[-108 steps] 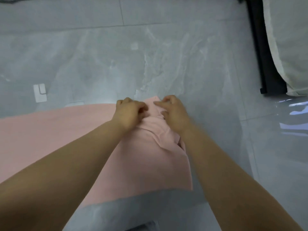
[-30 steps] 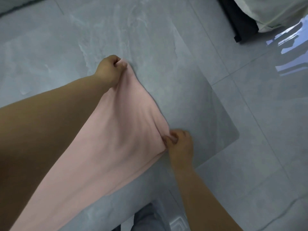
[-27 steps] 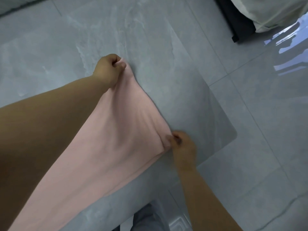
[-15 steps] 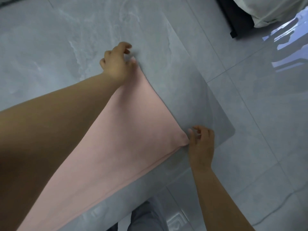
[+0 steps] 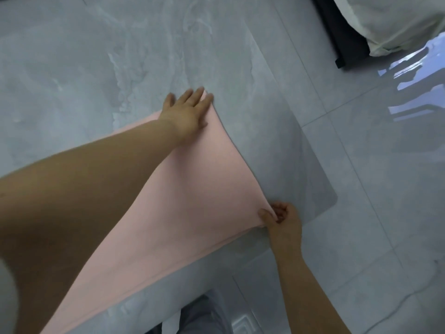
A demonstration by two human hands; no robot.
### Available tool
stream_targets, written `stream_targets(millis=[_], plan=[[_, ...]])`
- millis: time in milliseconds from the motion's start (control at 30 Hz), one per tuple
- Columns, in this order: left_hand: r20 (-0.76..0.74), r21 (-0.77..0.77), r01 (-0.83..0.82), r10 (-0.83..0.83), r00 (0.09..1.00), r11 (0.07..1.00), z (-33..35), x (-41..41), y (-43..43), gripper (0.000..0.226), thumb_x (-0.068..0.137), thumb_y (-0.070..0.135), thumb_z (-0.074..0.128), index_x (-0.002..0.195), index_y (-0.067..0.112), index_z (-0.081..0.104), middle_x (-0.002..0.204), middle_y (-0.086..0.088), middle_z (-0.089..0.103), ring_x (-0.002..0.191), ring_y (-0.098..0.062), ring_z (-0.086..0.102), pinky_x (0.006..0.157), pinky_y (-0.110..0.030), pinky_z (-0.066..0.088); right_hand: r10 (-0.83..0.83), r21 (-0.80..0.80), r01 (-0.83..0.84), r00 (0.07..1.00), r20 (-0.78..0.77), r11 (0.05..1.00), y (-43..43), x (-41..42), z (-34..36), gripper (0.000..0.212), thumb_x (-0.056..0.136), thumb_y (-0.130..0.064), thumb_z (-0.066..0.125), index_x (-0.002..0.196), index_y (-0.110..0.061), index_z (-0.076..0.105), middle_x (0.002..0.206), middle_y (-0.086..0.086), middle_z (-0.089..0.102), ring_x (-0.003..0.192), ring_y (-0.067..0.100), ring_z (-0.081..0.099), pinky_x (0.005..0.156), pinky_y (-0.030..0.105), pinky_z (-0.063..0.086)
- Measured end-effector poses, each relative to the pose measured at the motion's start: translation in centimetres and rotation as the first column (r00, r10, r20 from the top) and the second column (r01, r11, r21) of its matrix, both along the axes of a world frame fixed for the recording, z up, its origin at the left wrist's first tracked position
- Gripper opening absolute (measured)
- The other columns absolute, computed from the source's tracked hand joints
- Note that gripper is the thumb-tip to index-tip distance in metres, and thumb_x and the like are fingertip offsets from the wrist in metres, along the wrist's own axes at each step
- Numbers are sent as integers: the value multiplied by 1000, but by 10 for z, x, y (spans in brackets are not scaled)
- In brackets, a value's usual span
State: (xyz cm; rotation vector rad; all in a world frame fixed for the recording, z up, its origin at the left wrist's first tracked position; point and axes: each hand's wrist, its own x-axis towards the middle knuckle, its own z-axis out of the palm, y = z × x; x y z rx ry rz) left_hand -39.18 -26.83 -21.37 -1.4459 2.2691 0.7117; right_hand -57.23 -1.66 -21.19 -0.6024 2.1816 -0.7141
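A pink cloth (image 5: 190, 194) lies spread on a grey marble-patterned tabletop (image 5: 168, 44), running from the lower left toward the table's right end. My left hand (image 5: 186, 112) lies flat with straight fingers on the cloth's far corner, pressing it down. My right hand (image 5: 280, 219) pinches the cloth's near right corner between thumb and curled fingers, close to the table's rounded corner. My left forearm hides much of the cloth's left part.
The table's rounded corner (image 5: 333, 201) sits at the right, with glossy grey floor tiles (image 5: 385, 165) beyond. A black bed frame (image 5: 342, 37) with white bedding (image 5: 395, 22) stands at the upper right. My grey trouser leg (image 5: 204, 317) shows below the table edge.
Both hands let go of the cloth's corners half a second ago as it was laid flat. Now my left hand presses flat on the far corner and my right hand pinches the near corner again.
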Motion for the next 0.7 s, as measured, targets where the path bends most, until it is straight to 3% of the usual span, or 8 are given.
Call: stream_targets(millis=[100, 200, 300, 367, 433, 567, 600, 700], plan=[[39, -94, -21, 25, 999, 995, 7, 0, 12, 68, 97, 36, 39, 149, 25, -3, 160, -3, -11, 147, -27, -13, 116, -51, -8, 111, -11, -111, 994, 0, 994, -7, 6, 4, 22, 79, -16, 69, 96, -16, 55, 81, -14, 56, 74, 1, 52, 58, -1, 38], [-263, -135, -290, 248, 932, 947, 17, 11, 55, 59, 92, 32, 52, 143, 14, 31, 152, -14, 29, 140, -33, 24, 113, -43, 20, 205, -56, -204, 978, 21, 977, -19, 12, 19, 15, 84, -13, 64, 80, -25, 56, 66, -17, 54, 59, -1, 50, 52, 2, 37], [-469, 228, -556, 591, 656, 799, 39, 28, 116, 33, 91, 31, 55, 116, 9, 62, 115, -15, 65, 102, -27, 60, 89, -29, 42, 312, -185, -289, 943, 111, 939, -25, 44, 42, 17, 82, -24, 55, 69, -35, 58, 56, -15, 56, 54, -3, 47, 51, 9, 39], [-392, 563, -620, 837, 381, 546, 60, 39, 146, 26, 95, 29, 49, 109, 12, 64, 105, -10, 68, 93, -21, 60, 83, -28, 45, 427, -236, -387, 891, 150, 891, -23, 76, 54, 16, 80, -34, 49, 80, -32, 64, 69, -10, 57, 63, 0, 51, 61, 18, 47], [-234, 799, -547, 967, 100, 250, 82, 57, 165, 23, 93, 29, 52, 104, 13, 64, 90, -6, 66, 84, -21, 60, 74, -30, 48, 629, -298, -575, 766, 132, 762, -18, 115, 66, 31, 82, -32, 42, 103, -28, 64, 89, -3, 55, 78, 2, 54, 72, 13, 46], [-166, 788, -610, 983, -78, 85, 101, 116, 196, 4, 86, 14, 60, 85, 14, 64, 59, 1, 66, 56, -18, 58, 54, -24, 45, 926, -291, -888, 378, -19, 356, -17, 182, 92, 34, 87, -39, 40, 102, -17, 61, 97, 6, 61, 86, 19, 56, 77, 32, 47], [-175, 737, -672, 980, -91, 70, 100, 132, 204, 11, 90, 8, 55, 84, 14, 62, 62, -1, 66, 56, -20, 59, 52, -25, 47, 929, -275, -901, 365, -63, 335, -24, 187, 95, 36, 87, -46, 41, 96, -19, 63, 91, 3, 62, 80, 16, 56, 74, 31, 47], [-195, 610, -789, 979, -59, 74, 101, 167, 225, 15, 94, 11, 48, 97, 20, 60, 92, -3, 67, 85, -25, 62, 72, -30, 47, 767, -250, -763, 633, -103, 596, -77, 186, 83, 28, 84, -39, 50, 93, -17, 65, 86, 2, 63, 77, 11, 57, 74, 30, 46]])
